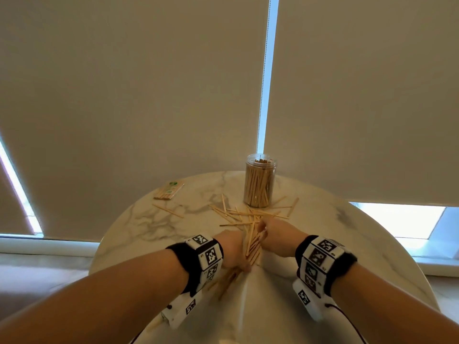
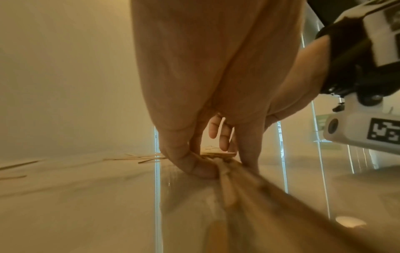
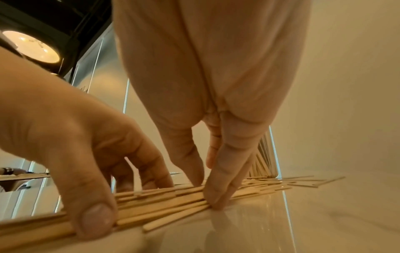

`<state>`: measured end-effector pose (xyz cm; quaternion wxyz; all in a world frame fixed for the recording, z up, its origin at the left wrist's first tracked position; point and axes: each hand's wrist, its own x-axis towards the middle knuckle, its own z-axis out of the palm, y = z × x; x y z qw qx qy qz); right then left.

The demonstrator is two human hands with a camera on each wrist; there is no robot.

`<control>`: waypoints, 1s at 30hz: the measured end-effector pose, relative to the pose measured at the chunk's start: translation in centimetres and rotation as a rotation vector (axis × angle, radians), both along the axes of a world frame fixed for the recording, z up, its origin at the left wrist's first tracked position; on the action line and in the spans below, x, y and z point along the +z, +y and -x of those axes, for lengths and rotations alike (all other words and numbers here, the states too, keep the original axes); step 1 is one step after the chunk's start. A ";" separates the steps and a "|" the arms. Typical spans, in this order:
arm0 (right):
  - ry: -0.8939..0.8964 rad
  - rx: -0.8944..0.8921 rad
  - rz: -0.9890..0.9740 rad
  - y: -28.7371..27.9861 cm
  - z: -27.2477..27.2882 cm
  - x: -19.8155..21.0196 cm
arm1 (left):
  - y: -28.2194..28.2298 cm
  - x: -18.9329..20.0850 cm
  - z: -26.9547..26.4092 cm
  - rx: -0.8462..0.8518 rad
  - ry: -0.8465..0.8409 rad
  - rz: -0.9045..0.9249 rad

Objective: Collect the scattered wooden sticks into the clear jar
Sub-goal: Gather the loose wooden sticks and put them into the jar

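Note:
A clear jar [image 1: 260, 181] packed with upright wooden sticks stands at the back of the round marble table [image 1: 347, 244]. Loose sticks [image 1: 238, 214] lie scattered in front of it. Nearer to me, a gathered bundle of sticks [image 1: 253, 247] lies flat between both hands. My left hand [image 1: 244, 259] grips the bundle's near end, thumb [image 2: 190, 164] on one side and fingers on the other. My right hand [image 3: 205, 193] sets straight fingertips [image 3: 216, 196] against the bundle [image 3: 162, 203] farther along. The left thumb [image 3: 95, 220] presses on the sticks in the right wrist view.
A flat pack of sticks [image 1: 169, 191] lies at the table's back left, with a single stick [image 1: 169, 211] just in front of it. Roller blinds [image 1: 124, 83] hang behind the table. The table edge curves round close on both sides.

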<state>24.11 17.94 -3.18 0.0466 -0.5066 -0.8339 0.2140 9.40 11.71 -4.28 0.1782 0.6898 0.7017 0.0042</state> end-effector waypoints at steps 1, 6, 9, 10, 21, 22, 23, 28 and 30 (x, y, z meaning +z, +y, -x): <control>0.001 0.027 0.007 -0.1 -0.2 0.2 | 0.0 0.2 -0.1 -0.013 -0.006 0.003; -0.227 0.239 -0.115 -0.3 0.0 -0.3 | 0.1 0.9 -1.2 -0.038 0.068 0.062; -0.302 0.274 -0.205 -0.4 0.6 -0.8 | -0.1 0.8 -1.6 -0.023 0.104 0.043; -0.307 0.274 -0.222 -0.5 0.8 -0.8 | -0.2 0.7 -1.7 -0.028 0.108 0.030; -0.228 0.324 -0.384 -0.3 0.6 -1.1 | -1.9 -0.3 -2.0 0.048 0.184 -0.021; -0.227 0.327 -0.396 -0.3 0.5 -1.0 | -1.8 -0.1 -2.0 0.035 0.206 -0.006; -0.229 0.326 -0.405 -0.3 0.4 -0.9 | -1.8 0.0 -2.0 0.028 0.238 0.015; -0.186 0.298 -0.456 0.4 -0.6 0.5 | -2.1 0.6 -1.6 0.064 0.262 0.022; -0.140 0.280 -0.486 0.8 -1.2 1.2 | -1.8 0.7 -0.8 0.116 0.160 0.021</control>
